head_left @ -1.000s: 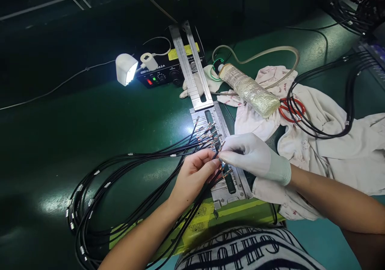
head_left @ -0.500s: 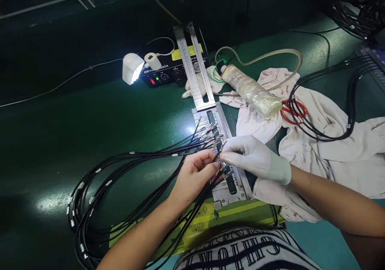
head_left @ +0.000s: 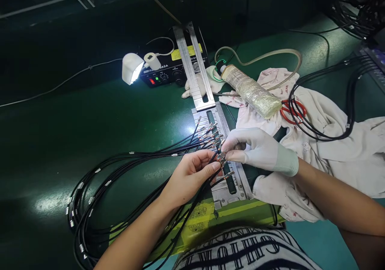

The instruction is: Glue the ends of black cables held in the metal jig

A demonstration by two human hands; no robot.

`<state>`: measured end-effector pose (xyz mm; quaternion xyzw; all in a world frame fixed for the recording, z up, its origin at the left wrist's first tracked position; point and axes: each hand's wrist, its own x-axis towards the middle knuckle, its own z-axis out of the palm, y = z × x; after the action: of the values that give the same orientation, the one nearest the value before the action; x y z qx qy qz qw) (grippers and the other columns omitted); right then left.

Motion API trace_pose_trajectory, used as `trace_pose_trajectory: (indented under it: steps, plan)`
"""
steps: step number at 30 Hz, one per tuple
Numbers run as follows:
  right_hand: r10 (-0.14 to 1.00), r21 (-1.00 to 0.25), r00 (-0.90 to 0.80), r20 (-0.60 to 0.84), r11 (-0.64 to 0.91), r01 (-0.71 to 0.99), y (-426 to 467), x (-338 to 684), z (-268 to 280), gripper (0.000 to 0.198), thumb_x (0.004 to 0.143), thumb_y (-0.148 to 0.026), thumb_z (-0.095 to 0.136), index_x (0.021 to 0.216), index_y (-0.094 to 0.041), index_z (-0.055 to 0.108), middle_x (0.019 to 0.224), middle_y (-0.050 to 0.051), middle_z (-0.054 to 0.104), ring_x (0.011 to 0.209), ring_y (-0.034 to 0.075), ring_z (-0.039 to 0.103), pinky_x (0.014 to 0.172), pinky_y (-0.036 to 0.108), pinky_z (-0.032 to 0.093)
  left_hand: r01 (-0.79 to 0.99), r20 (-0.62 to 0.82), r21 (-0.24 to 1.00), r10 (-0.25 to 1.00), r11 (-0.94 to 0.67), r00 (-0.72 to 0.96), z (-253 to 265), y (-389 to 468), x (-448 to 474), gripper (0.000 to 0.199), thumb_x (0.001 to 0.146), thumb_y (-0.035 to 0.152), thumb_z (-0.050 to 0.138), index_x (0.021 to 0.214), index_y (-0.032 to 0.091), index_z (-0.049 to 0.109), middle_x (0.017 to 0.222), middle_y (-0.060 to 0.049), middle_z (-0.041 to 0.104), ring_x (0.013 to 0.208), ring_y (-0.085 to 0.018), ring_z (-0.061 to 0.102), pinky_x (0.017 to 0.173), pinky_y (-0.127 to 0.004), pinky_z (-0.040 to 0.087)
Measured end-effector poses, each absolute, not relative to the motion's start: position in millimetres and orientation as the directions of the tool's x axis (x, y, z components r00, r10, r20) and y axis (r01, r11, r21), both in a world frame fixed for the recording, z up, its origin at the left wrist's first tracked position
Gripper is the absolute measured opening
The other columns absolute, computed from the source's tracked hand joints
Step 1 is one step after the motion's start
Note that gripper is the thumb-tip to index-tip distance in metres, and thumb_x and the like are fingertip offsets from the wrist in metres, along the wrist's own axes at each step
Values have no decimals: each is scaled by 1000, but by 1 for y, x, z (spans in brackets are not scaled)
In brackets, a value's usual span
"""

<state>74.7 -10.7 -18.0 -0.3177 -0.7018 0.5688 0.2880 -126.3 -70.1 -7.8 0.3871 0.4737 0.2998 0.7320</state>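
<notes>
My bare left hand is closed around several black cables, near their metal-tipped ends. Gloved in white, my right hand pinches one of the small metal cable ends beside my left fingertips. Under both hands lies a slotted metal fixture. More cable ends rest in a row across its upper part. The cables loop away to the left in a black bundle with silver bands. My fingers partly hide the ends being held.
A lit white lamp stands by a black control box. To the right are a wrapped bottle, red-handled scissors and white cloth. Another black cable coil lies on the cloth. Yellow-green tape covers the front edge.
My right hand has shifted slightly up and to the right, its fingers more curled at the cable ends. My left hand has barely moved, still holding the cables.
</notes>
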Motion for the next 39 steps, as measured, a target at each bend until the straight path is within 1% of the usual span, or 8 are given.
trace_pose_trajectory:
  steps: [18,20,23,27,31,34,36,39]
  plan:
    - [823,-943,-555,-116,84,321,-26,65,-16,24,85,-30,60,66,-17,58,67,-3,58,64,10,52,59,24,39,-73,-484,842,809,535,334,-21,-75,-115,24,81,36,69,83,13,60,64,2,59,52,-7,47,53,-20,39]
    - [800,-930,-589,-115,122,347,-21,69,-18,23,86,-30,60,68,-17,60,69,-3,60,66,10,54,62,25,40,12,-454,879,827,477,331,-21,-75,-113,23,83,37,64,82,14,60,66,2,58,55,-9,48,54,-21,39]
    - [780,-845,-607,-153,215,489,-12,78,-15,23,87,-36,61,73,-18,65,70,-2,63,67,12,56,63,26,39,339,-258,925,938,171,233,-14,-72,-124,22,89,35,55,87,15,62,82,-3,62,74,-15,56,68,-27,46]
    - [880,-722,-461,-117,244,648,-6,90,-2,29,87,-48,61,80,-21,69,75,0,67,69,15,58,63,28,39,774,-7,619,985,-130,171,-11,-75,-172,45,90,45,56,123,14,54,125,-14,56,119,-28,52,103,-43,41]
    - [889,-745,-454,-61,262,613,-11,87,15,31,90,-48,55,81,-21,67,80,2,69,75,17,62,66,29,42,912,-286,407,942,-45,174,-25,-96,-209,120,62,71,75,151,8,24,155,-27,28,145,-43,25,117,-58,23]
    - [856,-695,-516,-33,351,627,-17,75,25,32,91,-47,52,79,-21,67,83,3,70,80,19,62,69,30,42,943,-323,318,925,-96,203,-31,-118,-202,142,50,73,81,154,7,11,156,-29,24,147,-45,19,119,-62,12]
    - [825,-661,-562,-52,393,639,-22,65,31,33,92,-47,51,80,-21,68,85,3,70,81,19,62,70,31,41,956,-300,263,931,-127,206,-29,-130,-190,134,54,66,83,154,7,14,151,-27,32,144,-44,25,118,-62,14]
    - [792,-627,-604,-89,426,652,-28,53,36,30,90,-45,53,82,-22,70,87,2,71,83,20,62,72,32,39,966,-312,196,923,-168,224,-21,-141,-176,78,81,43,70,143,11,35,136,-19,51,129,-34,46,110,-51,34]
